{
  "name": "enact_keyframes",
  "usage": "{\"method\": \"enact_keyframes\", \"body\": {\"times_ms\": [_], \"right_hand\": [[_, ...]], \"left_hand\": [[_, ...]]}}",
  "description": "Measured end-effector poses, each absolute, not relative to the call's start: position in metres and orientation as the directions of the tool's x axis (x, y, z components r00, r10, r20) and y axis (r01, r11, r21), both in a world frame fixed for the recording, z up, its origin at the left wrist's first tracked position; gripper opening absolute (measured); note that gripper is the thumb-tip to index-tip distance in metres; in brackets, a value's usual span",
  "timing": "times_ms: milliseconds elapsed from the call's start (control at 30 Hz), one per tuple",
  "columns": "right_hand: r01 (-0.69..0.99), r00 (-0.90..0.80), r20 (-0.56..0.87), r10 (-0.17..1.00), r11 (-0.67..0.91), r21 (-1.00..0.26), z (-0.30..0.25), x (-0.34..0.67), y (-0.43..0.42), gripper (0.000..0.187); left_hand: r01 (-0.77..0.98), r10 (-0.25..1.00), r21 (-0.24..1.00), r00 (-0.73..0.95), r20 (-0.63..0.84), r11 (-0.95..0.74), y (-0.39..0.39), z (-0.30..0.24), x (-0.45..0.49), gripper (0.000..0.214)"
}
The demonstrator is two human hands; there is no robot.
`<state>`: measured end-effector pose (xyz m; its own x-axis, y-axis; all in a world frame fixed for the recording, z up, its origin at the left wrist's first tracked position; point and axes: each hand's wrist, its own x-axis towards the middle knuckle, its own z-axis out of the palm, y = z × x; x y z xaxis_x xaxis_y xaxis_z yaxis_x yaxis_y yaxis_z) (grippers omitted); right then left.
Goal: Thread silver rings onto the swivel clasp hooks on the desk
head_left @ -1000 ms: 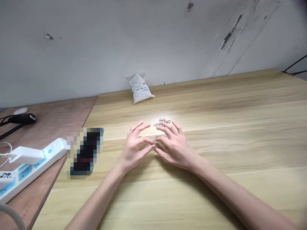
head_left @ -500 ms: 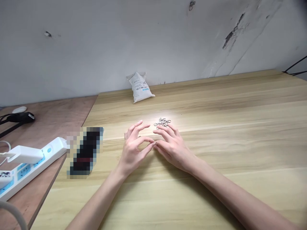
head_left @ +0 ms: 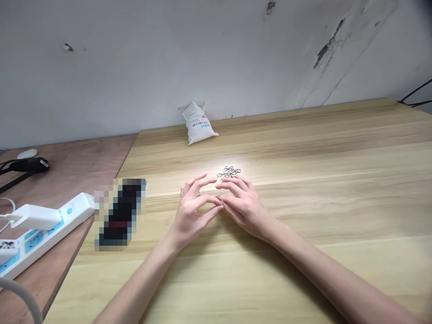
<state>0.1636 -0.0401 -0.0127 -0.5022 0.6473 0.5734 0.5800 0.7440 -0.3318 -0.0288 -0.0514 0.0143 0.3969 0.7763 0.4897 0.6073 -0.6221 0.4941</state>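
Observation:
My left hand (head_left: 195,209) has its thumb and forefinger pinched together, with the other fingers raised and curved. My right hand (head_left: 245,207) meets it fingertip to fingertip, its thumb and forefinger closed in a pinch. A tiny bright speck shows where the fingertips touch; it is mostly covered and too small to name. Just beyond the right fingers lies a small heap of silver metal clasps and rings (head_left: 229,171), its near edge partly hidden by those fingers. A ring sits on a finger of my left hand.
A white plastic pouch (head_left: 199,126) with a printed label stands near the wall. At left on the wooden table (head_left: 303,180) lies a blurred-out dark object (head_left: 121,213). A white power strip (head_left: 76,211) with plugs and black cables (head_left: 23,166) occupies the brown surface.
My left hand has shifted slightly right, closer to the right hand, and its raised fingers reach nearer the right fingers. The heap has not moved.

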Motion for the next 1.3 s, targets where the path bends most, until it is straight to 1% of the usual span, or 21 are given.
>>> {"method": "enact_keyframes", "body": {"times_ms": [267, 367, 500, 733, 867, 967, 1200, 1300], "right_hand": [[0.572, -0.469, 0.604, 0.645, 0.742, -0.35, -0.0156, 0.1646, -0.038, 0.016], [0.567, -0.459, 0.616, 0.641, 0.745, -0.352, -0.015, 0.1644, -0.0381, 0.016], [0.554, -0.486, 0.596, 0.64, 0.752, -0.357, -0.0117, 0.1644, -0.0385, 0.019], [0.526, -0.522, 0.57, 0.634, 0.766, -0.37, -0.0088, 0.1631, -0.0411, 0.016], [0.517, -0.515, 0.58, 0.631, 0.769, -0.376, -0.0079, 0.1623, -0.0415, 0.015], [0.525, -0.503, 0.591, 0.63, 0.767, -0.37, -0.0073, 0.1625, -0.0416, 0.015], [0.557, -0.489, 0.604, 0.629, 0.758, -0.338, -0.0074, 0.1627, -0.0422, 0.019], [0.58, -0.481, 0.603, 0.636, 0.747, -0.325, -0.0068, 0.163, -0.042, 0.018]], "left_hand": [[0.575, 0.763, 0.507, 0.412, 0.498, -0.642, -0.0522, 0.0145, -0.0284, 0.006], [0.571, 0.761, 0.508, 0.413, 0.5, -0.644, -0.0531, 0.0151, -0.0281, 0.007], [0.588, 0.77, 0.505, 0.409, 0.489, -0.632, -0.0532, 0.015, -0.0277, 0.008], [0.605, 0.778, 0.507, 0.354, 0.52, -0.614, -0.0503, 0.0115, -0.0303, 0.007], [0.608, 0.79, 0.529, 0.312, 0.527, -0.593, -0.0493, 0.0102, -0.0307, 0.006], [0.616, 0.809, 0.544, 0.301, 0.506, -0.57, -0.0488, 0.0094, -0.031, 0.012], [0.591, 0.839, 0.604, 0.29, 0.46, -0.535, -0.0479, 0.0103, -0.0331, 0.004], [0.604, 0.824, 0.57, 0.313, 0.473, -0.557, -0.0464, 0.0135, -0.035, 0.005]]}}
